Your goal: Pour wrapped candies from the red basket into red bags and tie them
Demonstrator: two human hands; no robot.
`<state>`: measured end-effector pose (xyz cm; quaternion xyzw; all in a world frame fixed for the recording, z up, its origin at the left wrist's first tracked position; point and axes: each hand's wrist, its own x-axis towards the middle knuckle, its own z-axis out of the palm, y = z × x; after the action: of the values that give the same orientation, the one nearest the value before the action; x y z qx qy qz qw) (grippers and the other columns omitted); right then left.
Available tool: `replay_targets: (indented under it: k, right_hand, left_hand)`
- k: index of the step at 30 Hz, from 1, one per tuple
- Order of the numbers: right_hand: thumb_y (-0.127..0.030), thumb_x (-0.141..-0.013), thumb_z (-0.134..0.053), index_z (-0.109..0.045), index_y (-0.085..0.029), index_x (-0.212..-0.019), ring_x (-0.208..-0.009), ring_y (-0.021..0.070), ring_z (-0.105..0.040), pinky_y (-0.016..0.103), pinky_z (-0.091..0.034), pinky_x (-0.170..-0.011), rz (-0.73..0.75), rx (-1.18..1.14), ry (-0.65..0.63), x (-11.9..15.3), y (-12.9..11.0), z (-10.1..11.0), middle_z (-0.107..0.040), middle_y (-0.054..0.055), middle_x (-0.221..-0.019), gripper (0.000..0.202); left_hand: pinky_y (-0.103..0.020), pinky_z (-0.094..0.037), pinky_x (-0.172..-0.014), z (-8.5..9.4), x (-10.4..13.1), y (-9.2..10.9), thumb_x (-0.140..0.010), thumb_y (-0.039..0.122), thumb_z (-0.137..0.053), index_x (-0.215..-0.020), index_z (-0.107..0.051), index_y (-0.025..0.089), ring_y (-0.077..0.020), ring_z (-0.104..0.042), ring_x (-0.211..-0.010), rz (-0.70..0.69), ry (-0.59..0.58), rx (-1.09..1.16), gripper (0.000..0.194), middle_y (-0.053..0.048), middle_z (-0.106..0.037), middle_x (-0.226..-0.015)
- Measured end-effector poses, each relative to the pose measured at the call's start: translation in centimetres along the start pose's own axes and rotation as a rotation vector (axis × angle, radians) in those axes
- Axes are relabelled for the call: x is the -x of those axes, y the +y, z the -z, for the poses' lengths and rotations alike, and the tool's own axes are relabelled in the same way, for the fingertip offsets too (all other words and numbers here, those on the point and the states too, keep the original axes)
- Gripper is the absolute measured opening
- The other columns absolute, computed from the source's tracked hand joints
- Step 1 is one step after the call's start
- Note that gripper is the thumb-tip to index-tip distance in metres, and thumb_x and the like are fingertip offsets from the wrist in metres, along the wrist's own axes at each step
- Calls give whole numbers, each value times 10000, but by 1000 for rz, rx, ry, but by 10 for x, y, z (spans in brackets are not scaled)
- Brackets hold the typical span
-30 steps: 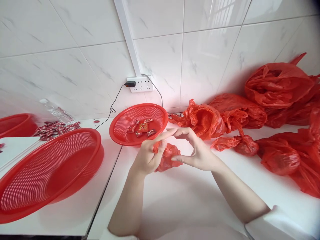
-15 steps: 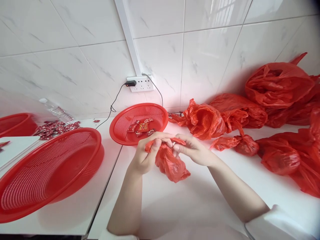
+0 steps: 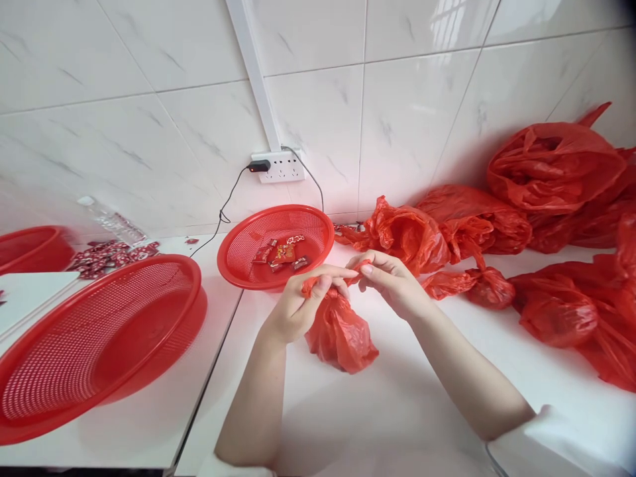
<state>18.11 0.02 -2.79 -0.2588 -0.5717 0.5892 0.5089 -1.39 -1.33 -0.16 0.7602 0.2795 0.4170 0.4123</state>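
Red plastic bag [image 3: 342,336] — left hand's grip [image 3: 293,309] clamped on its neck, right hand's grip [image 3: 392,281] pinching one end

Single head-worn view, directed forward and downward from above the near side of the table [image 3: 402,364]. The left hand [image 3: 293,308] and right hand [image 3: 392,281] lie at close range near mid-frame, forearms [image 3: 256,407] entering from below; the tiled wall [image 3: 417,99], farther off, fills the upper part.

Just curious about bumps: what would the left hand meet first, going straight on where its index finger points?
Most likely the right hand, pinching an end of the red plastic bag, though depth is unclear.
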Motion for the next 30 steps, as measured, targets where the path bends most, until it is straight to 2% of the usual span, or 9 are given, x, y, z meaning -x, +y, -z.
replay_targets:
  k: [5,8,11,14,18,21,23,26,30]
  right_hand:
    - [-408,-822,-609,-515,-183,-659,-719,126,-519,279,-448,-660,30,-85,-25,2,-6,8,-584,35,-923,293]
    - [-406,-842,-589,-488,-180,-611,-782,144,-522,288,-444,-686,88,-16,-27,5,-11,14,-572,39,-920,339]
    - [-410,-860,-570,-454,-172,-536,-876,175,-532,321,-444,-766,141,150,5,8,-16,23,-579,45,-906,419]
    - [-498,-902,-460,-458,-177,-486,-834,191,-555,354,-453,-765,166,299,137,9,-21,39,-603,57,-883,526]
    - [-608,-895,-360,-470,-198,-440,-768,213,-574,343,-457,-638,124,441,441,8,-28,65,-619,69,-773,623]
    - [-616,-890,-365,-456,-200,-402,-749,206,-575,311,-422,-588,129,512,629,8,-31,76,-603,70,-702,647]
    - [-607,-877,-409,-437,-194,-418,-664,174,-555,290,-385,-541,121,553,691,9,-31,79,-593,57,-678,618]
    - [-587,-848,-488,-468,-192,-500,-526,126,-477,274,-332,-486,66,685,660,12,-33,80,-571,22,-635,527]
    - [-526,-873,-480,-552,-188,-611,-555,131,-492,277,-377,-549,-14,1026,399,15,-36,70,-589,14,-663,434]
  left_hand:
    - [-366,-473,-891,17,5,3,-964,383,-327,-1073,-707,219,-221,-591,-1013,-125,37,-87,428,-100,-645,-1057]
    - [-353,-442,-962,26,9,9,-957,342,-369,-1149,-675,237,-226,-550,-1124,-55,86,-236,376,-83,-606,-1200]
    - [-348,-427,-981,33,13,15,-945,306,-415,-1168,-661,236,-220,-570,-1105,36,86,-352,340,-65,-656,-1144]
    - [-336,-428,-962,42,20,19,-935,304,-434,-1101,-691,222,-219,-589,-1067,54,143,-465,317,-56,-679,-1090]
    - [-279,-467,-779,57,28,21,-927,338,-435,-853,-710,193,-190,-629,-858,129,207,-584,319,-38,-697,-892]
    - [-275,-458,-722,61,25,18,-925,405,-406,-659,-637,187,-180,-621,-751,249,138,-598,414,-30,-675,-747]
    - [-283,-461,-750,58,19,14,-925,451,-377,-631,-618,191,-186,-630,-766,368,63,-564,460,-31,-680,-742]
    - [-294,-465,-788,47,9,5,-917,492,-354,-684,-645,201,-197,-648,-810,529,-84,-492,473,-26,-702,-779]
    - [-309,-470,-767,35,1,-6,-889,516,-379,-708,-666,207,-214,-654,-819,629,-181,-480,459,-30,-714,-799]
